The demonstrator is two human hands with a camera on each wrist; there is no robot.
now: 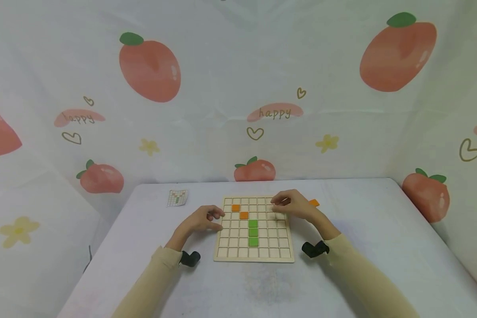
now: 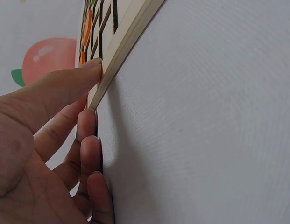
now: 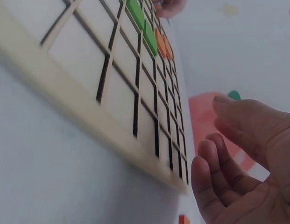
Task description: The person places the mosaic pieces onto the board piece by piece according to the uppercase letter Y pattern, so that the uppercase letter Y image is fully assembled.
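Note:
A pale wooden grid board (image 1: pixel 242 252) lies flat on the table. Three green square tiles (image 1: pixel 253 232) stand in one column of it, and two orange tiles (image 1: pixel 244 215) step diagonally up and left from them. At the board's left edge is my left hand (image 1: pixel 202 218); its thumb (image 2: pixel 91 67) tip overlaps the rim while the relaxed fingers lie beside the edge. My right hand (image 1: pixel 294 204) hovers over the far right corner with fingers loosely bent. No tile shows between its fingertips in the right wrist view.
Orange material (image 1: pixel 314 202) lies on the table just beyond my right hand, partly hidden by it. A small paper card (image 1: pixel 177 198) with a printed grid pattern is at the back left. A fruit-printed curtain (image 1: pixel 210 145) stands behind the white table (image 1: pixel 365 229).

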